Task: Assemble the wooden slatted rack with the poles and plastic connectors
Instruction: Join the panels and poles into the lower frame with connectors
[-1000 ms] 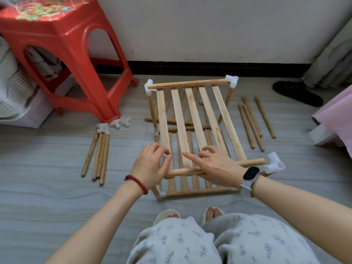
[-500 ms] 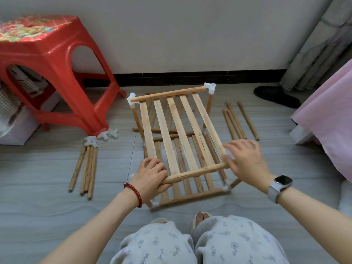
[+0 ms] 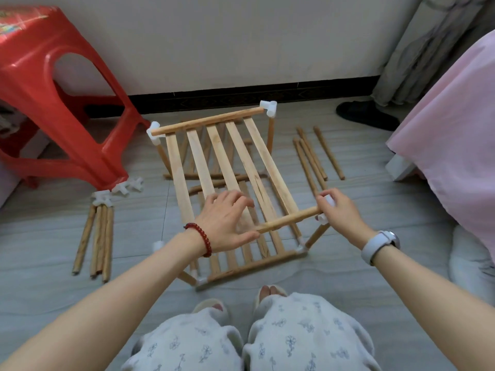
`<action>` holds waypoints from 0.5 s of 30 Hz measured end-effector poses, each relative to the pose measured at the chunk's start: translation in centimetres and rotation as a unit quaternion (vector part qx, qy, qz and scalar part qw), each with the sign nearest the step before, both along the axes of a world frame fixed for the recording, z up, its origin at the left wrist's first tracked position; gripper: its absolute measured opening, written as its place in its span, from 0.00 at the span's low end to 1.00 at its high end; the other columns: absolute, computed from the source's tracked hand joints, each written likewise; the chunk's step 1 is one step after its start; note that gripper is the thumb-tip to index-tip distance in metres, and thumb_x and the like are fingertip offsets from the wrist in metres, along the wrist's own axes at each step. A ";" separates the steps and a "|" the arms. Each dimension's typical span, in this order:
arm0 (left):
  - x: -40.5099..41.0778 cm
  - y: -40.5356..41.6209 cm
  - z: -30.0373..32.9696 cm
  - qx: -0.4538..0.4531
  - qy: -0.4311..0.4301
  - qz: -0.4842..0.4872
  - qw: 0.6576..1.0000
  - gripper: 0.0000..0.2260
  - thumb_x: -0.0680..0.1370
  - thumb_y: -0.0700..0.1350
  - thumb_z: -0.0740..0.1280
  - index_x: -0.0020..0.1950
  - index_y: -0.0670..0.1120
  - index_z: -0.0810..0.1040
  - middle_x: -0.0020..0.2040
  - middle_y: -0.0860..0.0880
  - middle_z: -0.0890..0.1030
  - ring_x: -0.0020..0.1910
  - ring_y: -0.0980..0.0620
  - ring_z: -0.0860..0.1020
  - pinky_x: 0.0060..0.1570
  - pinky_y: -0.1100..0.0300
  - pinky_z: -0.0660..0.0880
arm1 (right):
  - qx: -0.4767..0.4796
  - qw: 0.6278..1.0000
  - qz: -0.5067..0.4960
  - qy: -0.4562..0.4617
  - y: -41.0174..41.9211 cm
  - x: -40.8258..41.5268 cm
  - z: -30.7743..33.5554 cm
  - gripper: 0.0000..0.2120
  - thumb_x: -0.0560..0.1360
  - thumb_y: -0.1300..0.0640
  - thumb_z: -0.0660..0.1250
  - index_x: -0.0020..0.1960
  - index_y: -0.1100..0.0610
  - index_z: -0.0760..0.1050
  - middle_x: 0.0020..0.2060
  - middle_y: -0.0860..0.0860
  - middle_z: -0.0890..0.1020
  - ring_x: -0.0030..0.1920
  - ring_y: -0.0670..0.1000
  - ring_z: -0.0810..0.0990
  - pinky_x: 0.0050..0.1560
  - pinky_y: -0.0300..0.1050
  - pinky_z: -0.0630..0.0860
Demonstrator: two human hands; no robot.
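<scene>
Left hand (image 3: 225, 223) on rack (image 3: 214, 156); right hand (image 3: 341, 212) pinching connector (image 3: 329, 201).

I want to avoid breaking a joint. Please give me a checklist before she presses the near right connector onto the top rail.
1. Right hand grips the white connector: ok.
2. Connector at the near rail end: ok.
3. Rail fully seated: cannot tell, fingers hide it.
4. Left hand steadying the slats: ok.
5. Far connectors fitted: ok.
6. Near left corner joined: cannot tell, hand covers it.
</scene>
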State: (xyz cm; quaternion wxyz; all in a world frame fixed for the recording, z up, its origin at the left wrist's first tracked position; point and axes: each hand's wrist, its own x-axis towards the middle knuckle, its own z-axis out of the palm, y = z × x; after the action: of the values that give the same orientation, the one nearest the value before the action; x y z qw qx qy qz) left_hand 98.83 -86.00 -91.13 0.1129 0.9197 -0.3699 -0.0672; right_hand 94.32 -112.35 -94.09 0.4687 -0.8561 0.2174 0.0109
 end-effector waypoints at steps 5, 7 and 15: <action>1.2 -7.9 -0.7 0.071 -0.009 -0.111 0.991 0.33 0.73 0.64 0.61 0.73 0.49 0.60 0.72 0.51 0.62 0.73 0.49 0.53 0.71 0.44 0.45 | 0.064 0.998 -0.028 0.008 -0.4 0.3 -0.4 0.13 0.77 0.47 0.62 0.41 0.56 0.71 0.38 0.53 0.77 0.42 0.56 0.79 0.44 0.50 0.74; 1.4 -10.6 -1.2 0.121 0.009 -0.129 0.984 0.31 0.74 0.62 0.61 0.72 0.48 0.62 0.71 0.50 0.63 0.75 0.48 0.51 0.70 0.40 0.41 | 0.052 0.998 -0.026 0.008 -0.6 0.5 -0.8 0.14 0.78 0.46 0.60 0.39 0.55 0.70 0.35 0.49 0.74 0.37 0.49 0.74 0.36 0.43 0.69; 1.0 -12.5 -2.8 0.069 -0.038 -0.152 0.985 0.11 0.79 0.53 0.56 0.47 0.48 0.74 0.42 0.53 0.79 0.50 0.52 0.73 0.70 0.44 0.44 | 0.061 0.997 -0.051 -0.012 -2.3 1.3 -1.9 0.14 0.79 0.47 0.58 0.42 0.56 0.71 0.36 0.49 0.74 0.37 0.47 0.72 0.38 0.43 0.69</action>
State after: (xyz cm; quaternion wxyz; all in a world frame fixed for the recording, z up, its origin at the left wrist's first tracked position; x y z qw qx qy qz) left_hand 99.85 -98.52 -93.89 0.0231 0.8605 -0.5036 -0.0739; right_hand 95.65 -114.66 -96.01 0.5221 -0.8141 0.2541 -0.0098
